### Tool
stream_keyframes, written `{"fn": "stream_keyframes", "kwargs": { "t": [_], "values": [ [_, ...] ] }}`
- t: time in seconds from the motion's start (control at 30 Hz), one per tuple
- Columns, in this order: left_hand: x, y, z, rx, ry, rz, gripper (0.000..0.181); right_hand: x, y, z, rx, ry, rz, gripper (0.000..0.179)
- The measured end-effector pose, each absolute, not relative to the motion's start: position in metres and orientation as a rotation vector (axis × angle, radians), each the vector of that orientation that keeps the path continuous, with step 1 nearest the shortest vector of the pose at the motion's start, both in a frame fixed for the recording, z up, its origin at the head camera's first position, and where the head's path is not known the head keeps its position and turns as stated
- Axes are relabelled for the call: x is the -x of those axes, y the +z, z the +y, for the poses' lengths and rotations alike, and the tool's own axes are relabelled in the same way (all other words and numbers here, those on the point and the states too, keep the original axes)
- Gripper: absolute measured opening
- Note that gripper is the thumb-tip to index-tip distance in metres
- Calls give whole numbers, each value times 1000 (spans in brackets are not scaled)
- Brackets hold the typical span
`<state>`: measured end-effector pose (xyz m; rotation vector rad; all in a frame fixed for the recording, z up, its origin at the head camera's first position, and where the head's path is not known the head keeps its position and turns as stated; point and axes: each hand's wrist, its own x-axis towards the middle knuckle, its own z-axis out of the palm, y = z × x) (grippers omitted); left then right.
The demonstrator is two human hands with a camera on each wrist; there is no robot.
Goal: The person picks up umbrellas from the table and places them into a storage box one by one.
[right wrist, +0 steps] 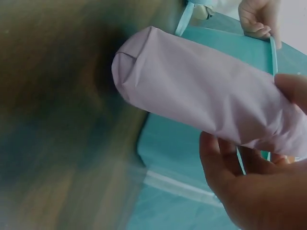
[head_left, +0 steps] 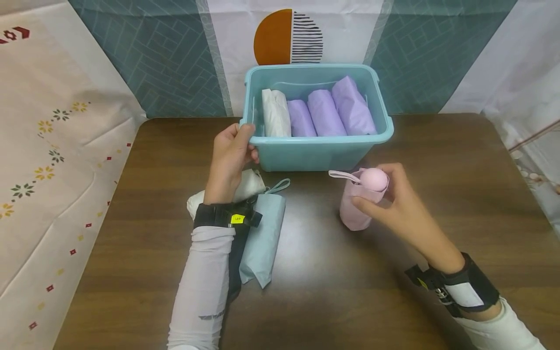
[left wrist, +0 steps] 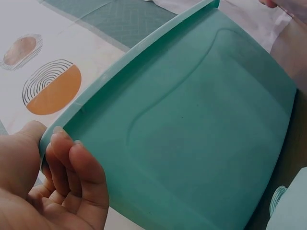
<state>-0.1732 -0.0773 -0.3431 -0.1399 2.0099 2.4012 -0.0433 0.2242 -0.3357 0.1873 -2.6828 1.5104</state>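
My left hand (head_left: 227,160) grips the front left corner of a teal plastic bin (head_left: 306,156), thumb over the rim and fingers curled beneath it in the left wrist view. Inside the bin lie a white wrapped bundle (head_left: 276,114) and three purple ones (head_left: 325,114), side by side. In front of the bin's right part, my right hand (head_left: 400,209) holds a pink folding umbrella (head_left: 355,211) in its sleeve. Its round knob and wrist loop point up, and its lower end is close over the table. The right wrist view shows thumb and fingers around the sleeve (right wrist: 192,86).
On the brown table (head_left: 323,291) lies a light blue sleeved umbrella (head_left: 264,233) with a loop. A white bundle (head_left: 250,187) and a dark one (head_left: 236,272) are partly hidden by my left arm. Patterned cloth (head_left: 175,63) hangs behind the bin.
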Motion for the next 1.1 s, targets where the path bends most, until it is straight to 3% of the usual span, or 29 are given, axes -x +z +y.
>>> {"fn": "stream_keyframes", "kwargs": {
  "t": [0.3,0.57,0.87,1.1],
  "values": [
    [173,-344,-77,143,2419,1992,22,52,-373,238,-376,1538,-2622,82],
    [173,-344,-77,153,2413,1995,21,50,-360,235,-539,1618,-2674,72],
    [173,-344,-77,128,2437,1993,21,47,-356,234,-308,1593,-2746,70],
    [173,-345,-77,99,2436,1996,21,51,-370,239,-286,1594,-2731,70]
  ]
}}
